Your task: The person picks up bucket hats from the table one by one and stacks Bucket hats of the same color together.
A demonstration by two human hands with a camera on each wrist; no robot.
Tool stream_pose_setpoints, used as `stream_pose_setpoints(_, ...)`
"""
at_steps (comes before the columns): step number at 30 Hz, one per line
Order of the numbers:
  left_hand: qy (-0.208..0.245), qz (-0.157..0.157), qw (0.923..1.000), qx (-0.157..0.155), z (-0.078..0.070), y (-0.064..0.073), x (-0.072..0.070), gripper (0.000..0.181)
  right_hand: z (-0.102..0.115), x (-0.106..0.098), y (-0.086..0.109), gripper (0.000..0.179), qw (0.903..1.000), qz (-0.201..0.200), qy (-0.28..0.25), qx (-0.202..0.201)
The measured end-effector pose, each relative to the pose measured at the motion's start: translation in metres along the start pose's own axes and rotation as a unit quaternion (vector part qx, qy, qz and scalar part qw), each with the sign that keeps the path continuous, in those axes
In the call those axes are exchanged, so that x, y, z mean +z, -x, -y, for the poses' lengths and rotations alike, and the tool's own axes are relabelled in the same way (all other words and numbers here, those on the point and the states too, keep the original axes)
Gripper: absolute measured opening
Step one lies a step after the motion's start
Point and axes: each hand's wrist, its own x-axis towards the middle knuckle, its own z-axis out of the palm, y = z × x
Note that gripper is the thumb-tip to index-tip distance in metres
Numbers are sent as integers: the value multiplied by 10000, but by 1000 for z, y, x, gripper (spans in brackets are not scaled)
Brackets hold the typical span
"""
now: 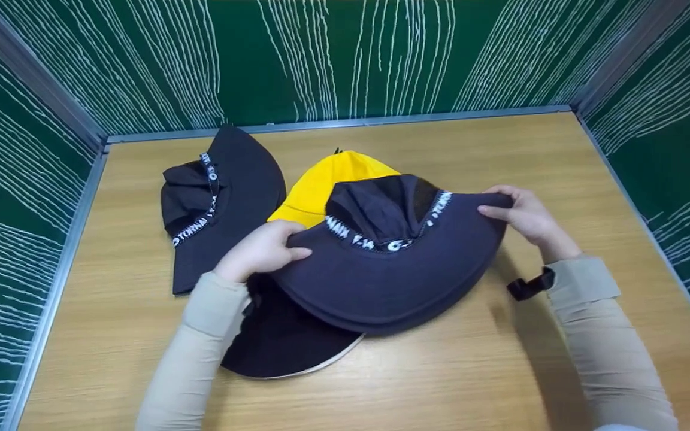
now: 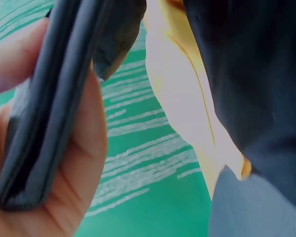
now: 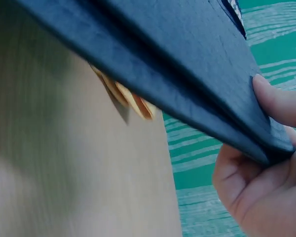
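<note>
Dark folded hat (image 1: pixel 393 263) is raised partly over the yellow hat (image 1: pixel 312 191), its brim (image 1: pixel 375 299) pinched at opposite ends by the left hand (image 1: pixel 267 248) and the right hand (image 1: pixel 527 216). It is judged light and soft, best gripped at those ends. The gap between brim layers (image 3: pixel 187 54), unclear in the head view, is shown by the right wrist view.

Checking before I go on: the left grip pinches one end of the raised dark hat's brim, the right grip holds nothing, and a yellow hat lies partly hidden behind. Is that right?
Not quite: the right grip is not empty. It pinches the other end of the brim, as the head and right wrist views show. The rest stands.
</note>
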Motion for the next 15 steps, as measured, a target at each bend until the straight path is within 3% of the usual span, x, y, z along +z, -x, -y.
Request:
stream_pose_setpoints(6,142,-444,9987,216,-17,-19,17,20,-3,-35,5,12,9990,-84,369,240)
stream_pose_setpoints(12,432,-641,9970,46,-28,-36,34,31,-7,-62,11,12,9966,-52,675,474)
stream_pose_setpoints(15,750,-716,9945,124,-32,-47,46,29,-11,-75,11,26,9904,-163,1101,824)
